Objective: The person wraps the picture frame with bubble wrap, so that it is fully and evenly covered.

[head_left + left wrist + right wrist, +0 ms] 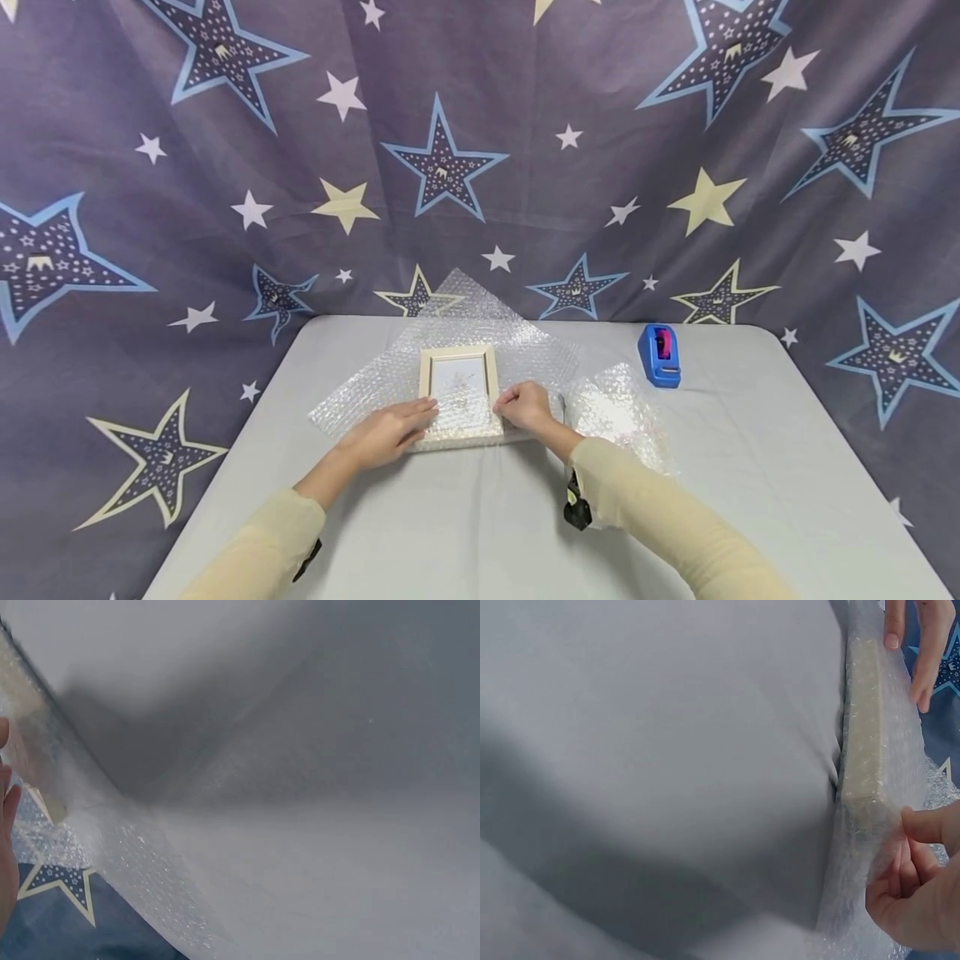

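A pale wooden picture frame (492, 367) lies on a sheet of bubble wrap (517, 346), its top part uncovered. The wrap's near edge is folded up over the lower part of the frame. My left hand (390, 432) rests on the folded wrap at the frame's left side, fingers extended. At the lower right corner, my right hand (527, 406) pinches the wrap between thumb and fingers. In the right wrist view, the frame's near side (866, 727) shows through the wrap, with my right hand (922, 877) gripping beside its corner.
A blue tape dispenser (660, 358) with a pink roll stands at the back right of the grey-covered table (750, 467). Another piece of bubble wrap (618, 412) lies right of the frame, partly behind my right forearm. A star-patterned curtain (525, 192) hangs behind the table.
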The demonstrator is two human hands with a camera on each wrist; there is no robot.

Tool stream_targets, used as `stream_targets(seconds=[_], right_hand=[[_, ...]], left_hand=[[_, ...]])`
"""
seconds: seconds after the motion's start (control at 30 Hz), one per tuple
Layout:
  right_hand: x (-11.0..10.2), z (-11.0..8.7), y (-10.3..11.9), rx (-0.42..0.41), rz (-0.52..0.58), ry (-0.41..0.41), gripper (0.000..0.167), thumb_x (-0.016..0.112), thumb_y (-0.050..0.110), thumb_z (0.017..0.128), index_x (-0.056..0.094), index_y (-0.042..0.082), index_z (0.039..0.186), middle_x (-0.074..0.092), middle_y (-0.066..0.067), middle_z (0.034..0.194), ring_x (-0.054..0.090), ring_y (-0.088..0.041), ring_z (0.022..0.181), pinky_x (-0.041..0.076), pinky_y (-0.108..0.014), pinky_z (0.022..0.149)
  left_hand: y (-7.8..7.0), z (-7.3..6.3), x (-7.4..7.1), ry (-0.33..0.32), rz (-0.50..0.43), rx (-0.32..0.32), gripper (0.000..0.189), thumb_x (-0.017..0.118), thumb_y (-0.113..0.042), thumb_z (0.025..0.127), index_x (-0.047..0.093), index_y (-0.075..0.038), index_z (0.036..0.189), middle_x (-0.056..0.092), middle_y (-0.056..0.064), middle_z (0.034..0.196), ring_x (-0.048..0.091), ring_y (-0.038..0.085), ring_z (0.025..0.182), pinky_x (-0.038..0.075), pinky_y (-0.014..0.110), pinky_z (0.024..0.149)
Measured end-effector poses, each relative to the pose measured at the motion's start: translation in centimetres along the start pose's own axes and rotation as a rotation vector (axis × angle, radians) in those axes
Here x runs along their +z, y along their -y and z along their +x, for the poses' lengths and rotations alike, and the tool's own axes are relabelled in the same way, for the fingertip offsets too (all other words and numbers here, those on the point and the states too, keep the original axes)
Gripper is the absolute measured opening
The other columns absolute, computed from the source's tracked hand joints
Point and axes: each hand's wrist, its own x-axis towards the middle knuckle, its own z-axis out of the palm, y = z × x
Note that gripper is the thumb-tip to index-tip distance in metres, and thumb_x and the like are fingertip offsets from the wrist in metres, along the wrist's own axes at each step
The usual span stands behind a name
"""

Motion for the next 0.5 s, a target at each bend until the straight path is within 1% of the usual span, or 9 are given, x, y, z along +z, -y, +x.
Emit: stream_targets(seconds=[0.17, 0.23, 0.3, 0.4, 0.43, 0.5], right_hand=[[0.1, 0.0, -0.1, -0.003, 0.003, -0.012, 0.007, 0.078, 0.011, 0.073, 0.074, 0.005, 0.070, 0.073, -0.007, 0.069, 0.053, -0.007, 0.056, 0.042, -0.017, 0.051], [0.0, -0.1, -0.1, -0.014, 0.011, -0.016, 0.006, 0.077, 0.009, 0.073, 0.074, 0.005, 0.071, 0.072, -0.007, 0.068, 0.052, -0.006, 0.055, 0.042, -0.016, 0.050], [-0.3, -0.1, -0.2, -0.051, 0.012, -0.019, 0.005, 0.077, 0.007, 0.074, 0.073, 0.003, 0.073, 0.072, -0.008, 0.069, 0.054, -0.007, 0.055, 0.043, -0.016, 0.050], [-0.7, -0.3, -0.2, -0.175, -0.033, -0.004, 0.009, 0.076, 0.007, 0.075, 0.072, 0.001, 0.081, 0.073, -0.011, 0.077, 0.063, -0.014, 0.063, 0.052, -0.021, 0.057], [-0.9, -0.5, -0.1, -0.224, -0.064, 0.011, 0.012, 0.076, 0.008, 0.076, 0.072, 0.001, 0.086, 0.074, -0.013, 0.082, 0.067, -0.018, 0.069, 0.055, -0.025, 0.062], [-1.3, -0.8, 0.0, -0.331, -0.137, 0.055, 0.021, 0.075, 0.011, 0.080, 0.071, 0.000, 0.097, 0.073, -0.016, 0.098, 0.070, -0.026, 0.087, 0.059, -0.033, 0.079]], left_hand=[[-0.2, -0.1, 0.4, 0.072, -0.017, -0.032, 0.035, 0.058, -0.010, 0.094, 0.061, -0.005, 0.129, 0.060, 0.014, 0.134, 0.059, 0.030, 0.124, 0.050, 0.043, 0.104], [-0.3, -0.3, 0.6, 0.087, -0.028, -0.046, 0.035, 0.056, -0.009, 0.095, 0.060, -0.005, 0.129, 0.059, 0.015, 0.135, 0.057, 0.031, 0.125, 0.048, 0.044, 0.105], [-0.4, -0.4, 0.8, 0.084, -0.042, -0.056, 0.036, 0.056, -0.009, 0.095, 0.059, -0.004, 0.130, 0.058, 0.016, 0.136, 0.056, 0.033, 0.126, 0.048, 0.046, 0.105], [-0.4, -0.6, 1.1, 0.069, -0.069, -0.069, 0.036, 0.056, -0.010, 0.095, 0.059, -0.003, 0.130, 0.057, 0.017, 0.137, 0.055, 0.035, 0.127, 0.046, 0.048, 0.106], [-0.4, -0.7, 1.1, 0.064, -0.076, -0.074, 0.036, 0.056, -0.009, 0.095, 0.059, -0.003, 0.130, 0.057, 0.018, 0.137, 0.054, 0.035, 0.128, 0.046, 0.048, 0.106], [-0.4, -0.8, 1.3, 0.054, -0.084, -0.081, 0.037, 0.056, -0.008, 0.095, 0.058, -0.003, 0.131, 0.057, 0.018, 0.137, 0.054, 0.036, 0.128, 0.045, 0.049, 0.107]])
